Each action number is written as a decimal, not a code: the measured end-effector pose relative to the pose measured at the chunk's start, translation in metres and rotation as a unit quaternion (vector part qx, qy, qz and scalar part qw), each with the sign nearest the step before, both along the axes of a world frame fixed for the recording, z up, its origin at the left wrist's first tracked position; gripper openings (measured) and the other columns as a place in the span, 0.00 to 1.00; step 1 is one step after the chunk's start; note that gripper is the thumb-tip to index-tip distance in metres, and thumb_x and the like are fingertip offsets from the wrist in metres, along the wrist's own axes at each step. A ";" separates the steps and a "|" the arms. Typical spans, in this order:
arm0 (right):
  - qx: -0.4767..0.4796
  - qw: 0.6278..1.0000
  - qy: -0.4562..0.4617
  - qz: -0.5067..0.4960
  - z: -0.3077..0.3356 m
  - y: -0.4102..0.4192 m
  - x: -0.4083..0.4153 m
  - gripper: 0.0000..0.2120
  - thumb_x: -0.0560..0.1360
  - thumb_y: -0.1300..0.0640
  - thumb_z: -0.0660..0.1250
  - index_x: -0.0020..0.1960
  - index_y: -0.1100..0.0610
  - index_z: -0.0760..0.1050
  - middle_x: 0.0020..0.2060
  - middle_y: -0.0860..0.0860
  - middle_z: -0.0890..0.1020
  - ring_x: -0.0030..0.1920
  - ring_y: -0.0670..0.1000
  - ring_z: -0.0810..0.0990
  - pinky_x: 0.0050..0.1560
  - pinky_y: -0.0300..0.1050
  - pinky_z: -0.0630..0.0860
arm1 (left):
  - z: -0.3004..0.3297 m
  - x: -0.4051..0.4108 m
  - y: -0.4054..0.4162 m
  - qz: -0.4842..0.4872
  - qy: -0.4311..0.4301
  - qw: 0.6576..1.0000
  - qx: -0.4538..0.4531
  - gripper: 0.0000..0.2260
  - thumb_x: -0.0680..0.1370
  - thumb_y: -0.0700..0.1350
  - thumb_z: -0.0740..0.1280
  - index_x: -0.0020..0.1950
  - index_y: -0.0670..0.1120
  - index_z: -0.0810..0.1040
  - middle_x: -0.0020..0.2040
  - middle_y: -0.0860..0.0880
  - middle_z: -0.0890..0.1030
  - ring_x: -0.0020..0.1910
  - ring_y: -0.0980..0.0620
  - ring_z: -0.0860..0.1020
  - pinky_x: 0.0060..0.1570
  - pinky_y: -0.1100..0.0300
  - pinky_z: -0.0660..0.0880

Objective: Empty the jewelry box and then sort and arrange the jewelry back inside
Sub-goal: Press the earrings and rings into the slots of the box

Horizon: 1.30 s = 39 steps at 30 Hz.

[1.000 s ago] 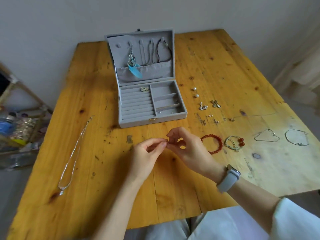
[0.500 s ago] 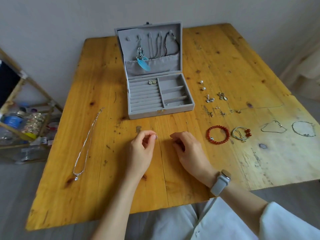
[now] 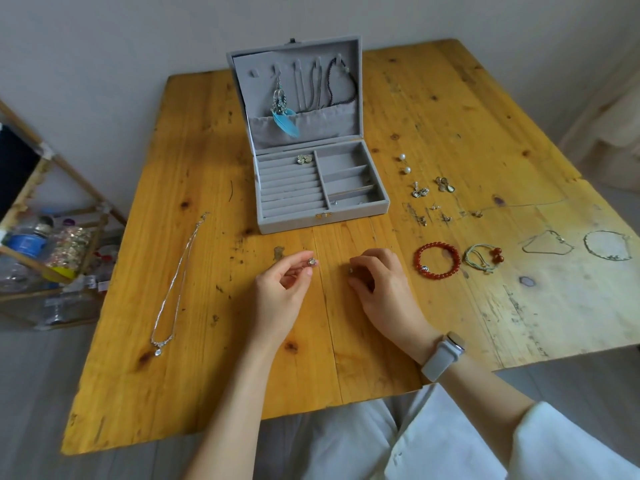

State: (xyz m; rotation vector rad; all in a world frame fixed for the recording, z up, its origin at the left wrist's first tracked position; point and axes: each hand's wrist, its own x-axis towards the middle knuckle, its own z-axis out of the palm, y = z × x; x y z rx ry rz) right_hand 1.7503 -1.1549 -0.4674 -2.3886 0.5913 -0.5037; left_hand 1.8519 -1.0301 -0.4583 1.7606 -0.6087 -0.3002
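**Surface and Room: Box Open, Jewelry Laid Out**

The surface (image 3: 194,140) is a yellow plank top, scratched and stained, with a pale worn patch at the right. It stands against a plain light wall. A wooden rack (image 3: 41,237) holding bottles stands on the floor to the left. No brand, label or writing is legible.

The box (image 3: 311,188), grey, sits at centre rear with its lid upright. A feather earring (image 3: 284,116) and dark cords hang in the lid. One pair of earrings (image 3: 304,159) lies in the top ring row.

A necklace (image 3: 173,289) lies left of the box. Right of the box: pearl studs (image 3: 404,163), small earrings, a red bracelet (image 3: 437,259), a cord bracelet (image 3: 479,258) and two thin chains.

The left hand (image 3: 280,292) grip pinches a small earring (image 3: 312,261) above the surface. The right hand (image 3: 384,289) grip is curled; a tiny piece shows at its fingertips. A grey watch (image 3: 443,355) is on the right wrist.
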 end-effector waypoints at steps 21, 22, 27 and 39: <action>0.102 0.986 -0.131 -0.016 0.059 -0.058 0.098 0.05 0.72 0.63 0.68 0.48 0.60 0.77 0.38 0.46 0.78 0.37 0.41 0.75 0.39 0.27 0.71 | 0.051 0.081 -0.053 0.079 0.054 0.995 -0.034 0.08 0.73 0.36 0.68 0.50 0.46 0.80 0.42 0.54 0.80 0.37 0.67 0.77 0.39 0.75 0.72; 0.099 0.987 -0.126 -0.013 0.058 -0.063 0.109 0.06 0.72 0.63 0.68 0.49 0.61 0.77 0.39 0.47 0.78 0.37 0.40 0.75 0.39 0.25 0.70 | 0.052 0.092 -0.061 0.078 0.033 0.996 -0.015 0.08 0.73 0.36 0.69 0.50 0.45 0.81 0.43 0.53 0.81 0.38 0.66 0.77 0.39 0.76 0.72; 0.103 0.990 -0.095 -0.007 0.046 -0.081 0.151 0.07 0.73 0.63 0.67 0.51 0.62 0.76 0.40 0.48 0.78 0.42 0.46 0.76 0.43 0.32 0.70 | 0.042 0.134 -0.085 0.127 -0.087 0.983 0.101 0.06 0.73 0.40 0.70 0.48 0.44 0.83 0.44 0.50 0.83 0.41 0.59 0.78 0.37 0.78 0.69; 0.100 0.992 -0.078 0.016 0.026 -0.088 0.163 0.05 0.73 0.62 0.67 0.48 0.58 0.76 0.40 0.46 0.76 0.38 0.44 0.73 0.39 0.25 0.68 | 0.020 0.154 -0.093 0.165 -0.235 0.925 0.250 0.06 0.75 0.47 0.67 0.49 0.51 0.83 0.48 0.49 0.76 0.51 0.47 0.69 0.47 0.57 0.56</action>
